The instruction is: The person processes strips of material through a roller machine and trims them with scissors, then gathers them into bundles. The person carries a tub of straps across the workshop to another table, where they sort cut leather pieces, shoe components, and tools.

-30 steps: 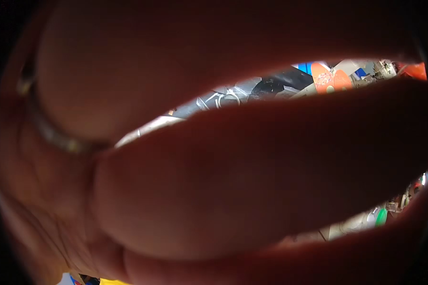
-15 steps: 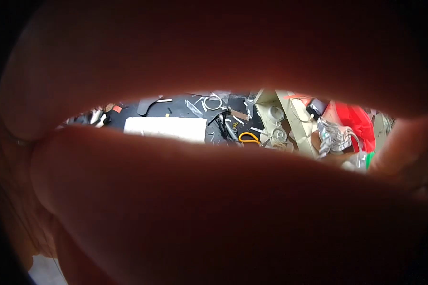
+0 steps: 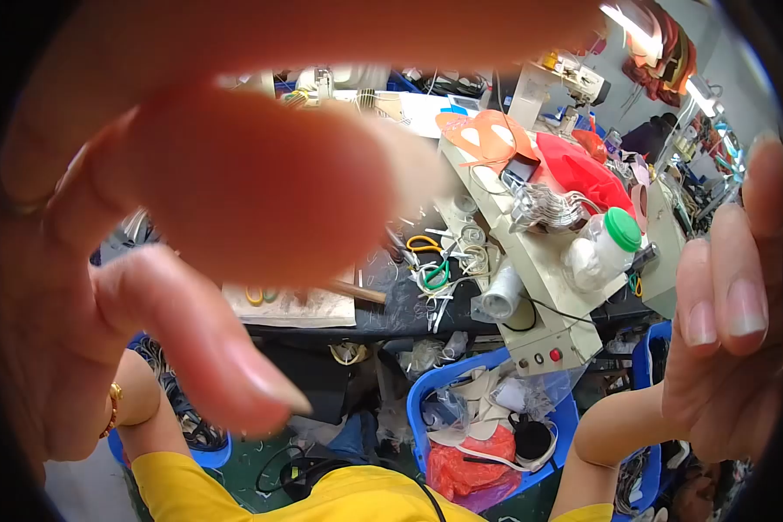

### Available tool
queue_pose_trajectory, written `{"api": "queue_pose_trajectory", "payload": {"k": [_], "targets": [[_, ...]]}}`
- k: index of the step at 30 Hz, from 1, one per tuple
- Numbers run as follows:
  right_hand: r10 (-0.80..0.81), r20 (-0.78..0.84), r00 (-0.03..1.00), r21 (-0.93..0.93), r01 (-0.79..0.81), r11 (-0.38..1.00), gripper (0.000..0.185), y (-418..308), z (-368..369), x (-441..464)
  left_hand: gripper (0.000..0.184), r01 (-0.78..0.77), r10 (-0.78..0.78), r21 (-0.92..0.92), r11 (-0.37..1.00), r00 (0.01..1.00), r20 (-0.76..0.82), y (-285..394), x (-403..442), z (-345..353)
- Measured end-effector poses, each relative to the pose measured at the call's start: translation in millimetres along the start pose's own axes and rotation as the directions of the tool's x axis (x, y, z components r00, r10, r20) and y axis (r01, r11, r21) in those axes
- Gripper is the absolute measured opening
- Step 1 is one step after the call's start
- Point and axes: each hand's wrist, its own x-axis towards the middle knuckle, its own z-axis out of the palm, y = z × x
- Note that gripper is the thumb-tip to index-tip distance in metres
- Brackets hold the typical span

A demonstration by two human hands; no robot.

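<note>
My left hand (image 3: pixel 174 287) is very close to the lens and covers much of the left and upper view. Its fingers are spread apart, partly blurred, with nothing visible between them. A gold-coloured bracelet (image 3: pixel 111 411) circles that wrist. At the right edge, my right hand (image 3: pixel 731 322) is raised with loosely bent, separate fingers and nothing in them. Whether either hand touches the camera cannot be seen. Behind the hands, a sewing machine table (image 3: pixel 544 300) carries a jar with a green lid (image 3: pixel 622 230), a silvery bundle (image 3: pixel 544 207) and red cloth (image 3: pixel 583 170).
Orange-handled scissors (image 3: pixel 424 244) and green-handled scissors (image 3: pixel 437 275) lie on the black worktop (image 3: pixel 378 315) among scraps. Below stands a blue basket (image 3: pixel 419 418) with bags and pieces. Another person (image 3: pixel 648 137) is in the background. A sewing machine (image 3: pixel 574 80) stands farther back.
The fingers that covered nearly the whole view have moved apart and away from the lens. Both hands, yellow sleeves and much more of the workshop now show.
</note>
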Motion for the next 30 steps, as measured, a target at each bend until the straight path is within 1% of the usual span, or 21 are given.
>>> {"api": "queue_pose_trajectory", "payload": {"k": [1, 8, 14, 19, 23, 26, 30], "targets": [[-0.003, 0.014, 1.0, -0.006, 0.003, 1.0, 0.083, -4.1, 21.7, 4.3, 0.043, -0.004, 0.004, -0.003, 1.0, 1.0, -0.01, -1.5, -18.8, -12.7], [-0.011, 0.033, 0.999, 0.071, 0.008, 0.997, 0.081, -44.5, 43.0, -19.5, 0.044, 0.073, -0.072, 0.012, 0.997, 0.995, -0.069, 56.8, -80.7, -10.3], [-0.003, 0.063, 0.998, 0.161, -0.008, 0.987, 0.08, -58.7, 70.6, -30.0, 0.044, 0.163, -0.159, 0.026, 0.986, 0.981, -0.113, 88.5, -128.7, -12.9], [-0.016, 0.095, 0.995, 0.198, -0.003, 0.98, 0.079, -64.3, 85.6, -33.2, 0.044, 0.191, -0.185, 0.031, 0.981, 0.974, -0.133, 106.4, -154.3, -13.5], [-0.024, 0.102, 0.994, 0.189, 0.004, 0.982, 0.078, -72.1, 89.8, -35.4, 0.044, 0.192, -0.186, 0.026, 0.981, 0.971, -0.153, 115.5, -167.3, -14.4], [-0.023, 0.071, 0.997, 0.162, 0.011, 0.987, 0.077, -81.8, 82.2, -39.5, 0.044, 0.196, -0.191, 0.012, 0.98, 0.963, -0.191, 121.1, -175.0, -16.3], [0.011, 0.035, 0.999, 0.1, -0.014, 0.995, 0.076, -90.5, 73.4, -51.8, 0.044, 0.209, -0.205, -0.019, 0.978, 0.93, -0.306, 124.3, -192.4, -20.6]]}}
